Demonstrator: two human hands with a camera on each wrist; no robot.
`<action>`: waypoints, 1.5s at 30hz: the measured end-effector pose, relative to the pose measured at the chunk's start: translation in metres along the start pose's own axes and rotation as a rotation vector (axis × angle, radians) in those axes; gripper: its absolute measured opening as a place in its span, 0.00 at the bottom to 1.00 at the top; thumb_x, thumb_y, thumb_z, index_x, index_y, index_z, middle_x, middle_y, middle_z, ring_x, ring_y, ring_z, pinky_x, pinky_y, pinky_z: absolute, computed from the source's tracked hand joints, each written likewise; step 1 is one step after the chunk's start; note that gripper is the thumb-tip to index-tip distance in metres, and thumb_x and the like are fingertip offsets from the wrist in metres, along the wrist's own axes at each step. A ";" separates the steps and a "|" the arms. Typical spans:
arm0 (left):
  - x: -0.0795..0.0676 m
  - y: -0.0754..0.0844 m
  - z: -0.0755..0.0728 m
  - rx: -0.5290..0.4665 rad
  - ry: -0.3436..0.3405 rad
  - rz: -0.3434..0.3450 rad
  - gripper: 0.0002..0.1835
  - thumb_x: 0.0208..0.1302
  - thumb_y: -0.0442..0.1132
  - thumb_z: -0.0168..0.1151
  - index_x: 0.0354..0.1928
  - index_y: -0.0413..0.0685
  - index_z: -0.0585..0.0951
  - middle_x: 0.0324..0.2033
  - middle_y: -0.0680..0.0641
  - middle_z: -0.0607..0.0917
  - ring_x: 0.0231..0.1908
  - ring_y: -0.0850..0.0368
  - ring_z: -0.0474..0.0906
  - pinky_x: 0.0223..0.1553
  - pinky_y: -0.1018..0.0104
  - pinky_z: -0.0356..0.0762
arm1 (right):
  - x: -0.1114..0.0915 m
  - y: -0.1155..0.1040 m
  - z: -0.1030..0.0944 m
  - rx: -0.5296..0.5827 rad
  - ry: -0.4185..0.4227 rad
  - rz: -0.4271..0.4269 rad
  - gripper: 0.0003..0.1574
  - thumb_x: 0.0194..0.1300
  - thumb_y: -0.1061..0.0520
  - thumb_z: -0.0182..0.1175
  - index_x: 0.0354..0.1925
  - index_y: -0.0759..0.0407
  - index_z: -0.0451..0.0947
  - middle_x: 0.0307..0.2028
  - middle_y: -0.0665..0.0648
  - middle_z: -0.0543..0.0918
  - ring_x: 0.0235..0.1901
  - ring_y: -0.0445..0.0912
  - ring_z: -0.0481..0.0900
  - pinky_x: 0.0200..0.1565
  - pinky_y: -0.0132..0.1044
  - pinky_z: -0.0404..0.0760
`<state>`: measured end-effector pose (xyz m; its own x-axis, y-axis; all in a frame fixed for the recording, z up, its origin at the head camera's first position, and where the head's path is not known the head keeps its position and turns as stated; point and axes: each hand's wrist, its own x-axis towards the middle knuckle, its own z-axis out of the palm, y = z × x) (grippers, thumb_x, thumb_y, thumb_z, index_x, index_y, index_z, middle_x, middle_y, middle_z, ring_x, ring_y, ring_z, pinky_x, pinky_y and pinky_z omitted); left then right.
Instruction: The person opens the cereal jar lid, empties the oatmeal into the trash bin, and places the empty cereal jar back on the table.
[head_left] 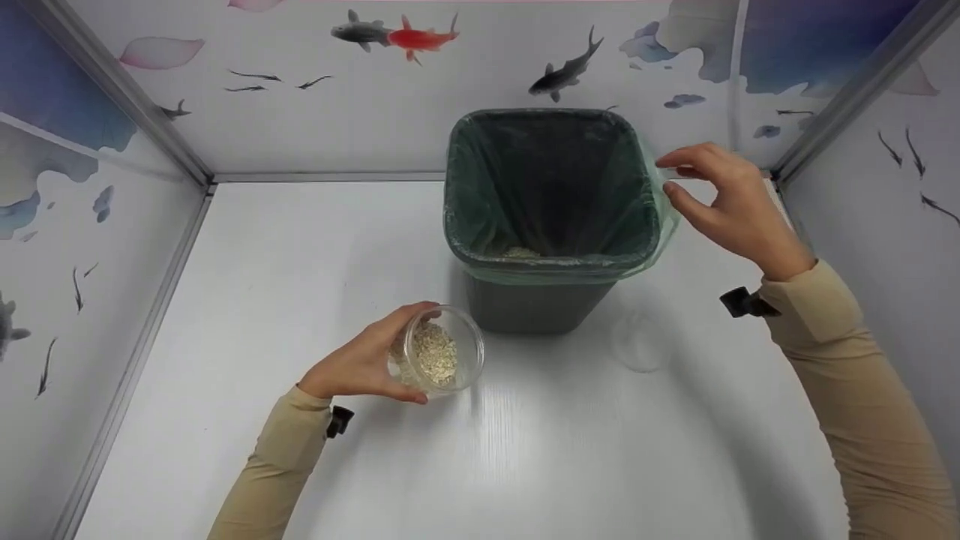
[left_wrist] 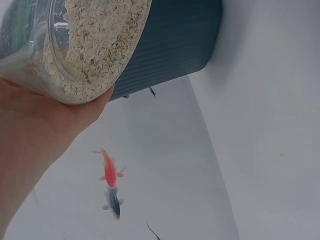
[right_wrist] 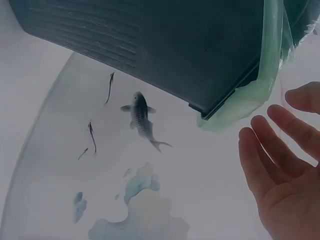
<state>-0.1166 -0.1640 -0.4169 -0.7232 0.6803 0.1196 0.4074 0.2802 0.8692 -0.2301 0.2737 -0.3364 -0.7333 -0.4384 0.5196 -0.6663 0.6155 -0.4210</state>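
A clear round jar [head_left: 469,352] partly filled with pale flakes [head_left: 436,356] is tipped on its side, mouth turned toward the bin. My left hand [head_left: 367,360] grips the jar around its body; the left wrist view shows the flakes [left_wrist: 102,45] heaped inside it. A dark grey bin [head_left: 536,304] lined with a thin green bag [head_left: 480,187] stands beyond the jar, with some pale flakes [head_left: 521,253] at the bottom. Beside the bin's right rim is my right hand [head_left: 724,199], its fingers loosely bent next to the bag's folded edge [right_wrist: 235,107], nothing held between them.
A clear round lid [head_left: 639,343] lies on the white table [head_left: 570,450], right of the bin's base. Walls printed with fish [head_left: 566,71] enclose the table at the back and both sides. The bin stands close to the back wall.
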 end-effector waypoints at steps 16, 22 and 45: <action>-0.001 -0.039 0.009 0.021 -0.009 -0.014 0.58 0.36 0.40 0.84 0.70 0.42 0.60 0.64 0.48 0.68 0.63 0.46 0.65 0.61 0.50 0.64 | 0.032 -0.007 0.013 -0.039 -0.142 0.231 0.21 0.69 0.55 0.56 0.53 0.70 0.72 0.43 0.66 0.78 0.43 0.57 0.79 0.46 0.55 0.78; 0.000 -0.047 0.010 0.032 -0.025 -0.004 0.58 0.37 0.46 0.83 0.71 0.45 0.60 0.65 0.51 0.67 0.63 0.49 0.65 0.61 0.53 0.65 | 0.034 -0.007 0.011 -0.083 -0.214 0.348 0.28 0.67 0.49 0.58 0.51 0.73 0.71 0.37 0.69 0.80 0.36 0.60 0.80 0.37 0.52 0.77; -0.001 -0.050 0.010 0.032 -0.032 -0.011 0.58 0.37 0.44 0.83 0.70 0.41 0.60 0.65 0.49 0.67 0.62 0.47 0.66 0.61 0.50 0.66 | 0.037 -0.006 0.022 -0.142 -0.155 0.278 0.10 0.62 0.59 0.55 0.31 0.66 0.78 0.20 0.58 0.77 0.17 0.45 0.69 0.22 0.34 0.66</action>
<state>-0.1305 -0.1712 -0.4651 -0.7095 0.6984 0.0939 0.4173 0.3090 0.8546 -0.2568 0.2391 -0.3311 -0.9031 -0.3287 0.2764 -0.4209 0.8054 -0.4173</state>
